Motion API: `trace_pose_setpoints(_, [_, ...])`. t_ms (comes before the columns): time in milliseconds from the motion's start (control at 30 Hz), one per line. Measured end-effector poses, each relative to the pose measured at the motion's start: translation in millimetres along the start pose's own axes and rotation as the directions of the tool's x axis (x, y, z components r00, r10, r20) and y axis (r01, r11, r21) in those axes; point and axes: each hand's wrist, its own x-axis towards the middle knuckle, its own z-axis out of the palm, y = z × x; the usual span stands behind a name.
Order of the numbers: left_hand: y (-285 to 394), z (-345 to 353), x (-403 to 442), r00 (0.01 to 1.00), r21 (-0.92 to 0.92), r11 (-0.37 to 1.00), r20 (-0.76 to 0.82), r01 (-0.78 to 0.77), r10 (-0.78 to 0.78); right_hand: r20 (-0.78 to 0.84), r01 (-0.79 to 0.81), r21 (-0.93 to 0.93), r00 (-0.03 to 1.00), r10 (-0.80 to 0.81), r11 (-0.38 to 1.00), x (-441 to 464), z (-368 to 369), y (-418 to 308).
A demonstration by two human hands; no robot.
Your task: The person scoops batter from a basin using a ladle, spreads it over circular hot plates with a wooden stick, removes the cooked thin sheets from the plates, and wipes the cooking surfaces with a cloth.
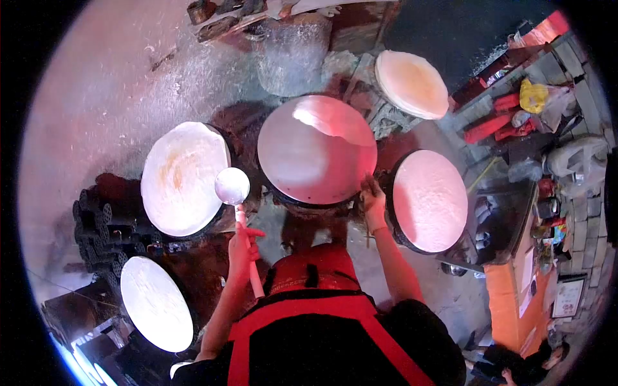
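In my left hand (243, 249) is the pink-lit handle of a long ladle (232, 186). Its round pale bowl overlaps the right edge of a large round flatbread (182, 180) with browned patches. At the lower right rim of the central round griddle (309, 151) is my right hand (372, 201), fingers drawn together; a thin dark line shows below it, and what the fingers hold is unclear. The griddle surface looks smooth, with a bright patch near its top. To the right of that hand, a pale round sheet (431, 202) covers another griddle.
A stack of pale flatbreads (412, 83) lies at upper right. Another white round (156, 303) is at lower left, near black perforated briquettes (96, 222). A grey bucket-like container (294, 58) stands behind the griddle. An orange-sided counter (515, 302) and another person (515, 363) are at right.
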Motion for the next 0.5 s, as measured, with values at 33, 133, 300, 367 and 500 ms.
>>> trace_pose_setpoints(33, [3.7, 1.0, -5.2, 0.996, -0.145, 0.986, 0.008, 0.088, -0.088, -0.029, 0.112, -0.091, 0.993, -0.115, 0.990, 5.1, -3.6, 11.2])
trace_pose_setpoints(133, [-2.0, 6.2, -13.1, 0.999, -0.101, 0.994, -0.022, 0.044, -0.047, 0.100, 0.089, -0.208, 0.993, -0.070, 0.974, 21.1, -0.4, 16.6])
trace_pose_setpoints(300, [-36.3, 18.7, -21.6, 0.994, -0.100, 0.993, -0.097, -0.062, 0.052, 0.270, -0.091, -0.263, 0.949, 0.164, 0.960, 35.3, 31.7, -18.4])
trace_pose_setpoints(367, [-46.7, 29.1, -27.2, 0.985, -0.110, 0.991, -0.160, -0.076, 0.058, 0.293, -0.035, -0.446, 0.938, 0.183, 0.894, 47.0, 16.3, -5.9])
trace_pose_setpoints(500, [-62.5, 44.8, -43.4, 0.979, -0.147, 0.989, -0.205, -0.033, 0.002, 0.274, -0.255, -0.304, 0.900, 0.341, 0.918, 47.0, -32.7, -45.5])
